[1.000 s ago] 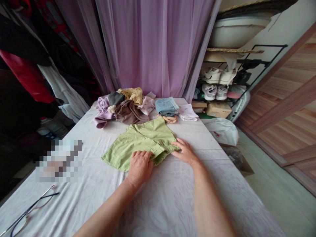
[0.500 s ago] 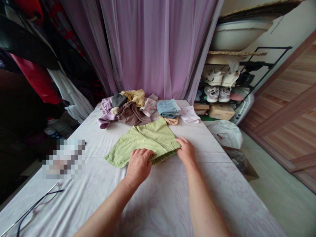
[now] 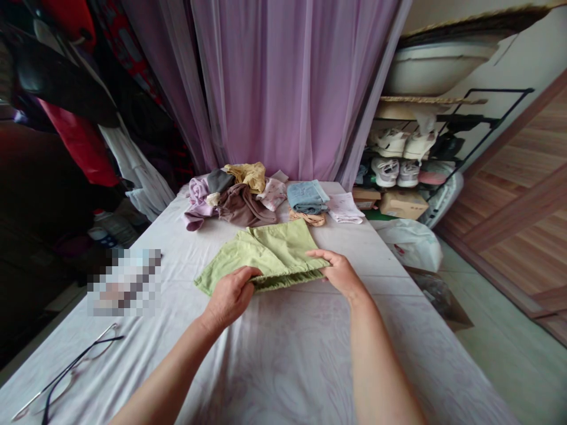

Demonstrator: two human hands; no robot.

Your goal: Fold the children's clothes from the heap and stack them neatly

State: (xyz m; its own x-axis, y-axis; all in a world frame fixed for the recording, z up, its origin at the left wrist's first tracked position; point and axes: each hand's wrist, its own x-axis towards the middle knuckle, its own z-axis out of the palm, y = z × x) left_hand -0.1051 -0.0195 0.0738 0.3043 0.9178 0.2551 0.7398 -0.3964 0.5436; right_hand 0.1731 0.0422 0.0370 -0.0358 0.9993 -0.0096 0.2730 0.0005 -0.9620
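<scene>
Light green shorts (image 3: 274, 248) lie on the white patterned cloth of the table, their elastic waistband toward me and the legs pointing away. My left hand (image 3: 233, 292) is closed on the left end of the waistband. At the right end, my right hand (image 3: 339, 271) pinches the waistband, thumb below and fingers on top. Between the two hands the waistband is stretched and gapes a little, showing the darker inside. Just beyond the shorts are folded blue denim (image 3: 307, 196) and a folded peach-coloured cloth (image 3: 312, 218) under it.
A heap of crumpled clothes, with a brown garment (image 3: 243, 205) in front, lies at the far left. Folded white cloth (image 3: 346, 208) sits at the far right. Glasses (image 3: 71, 369) and a blurred-out item (image 3: 128, 283) are on the left. A shoe rack (image 3: 469, 124) stands beyond the table's right edge.
My left hand has shifted left and my right hand has closed round the right end of the waistband. The waistband is now drawn straighter and wider between them. The view has turned slightly left.
</scene>
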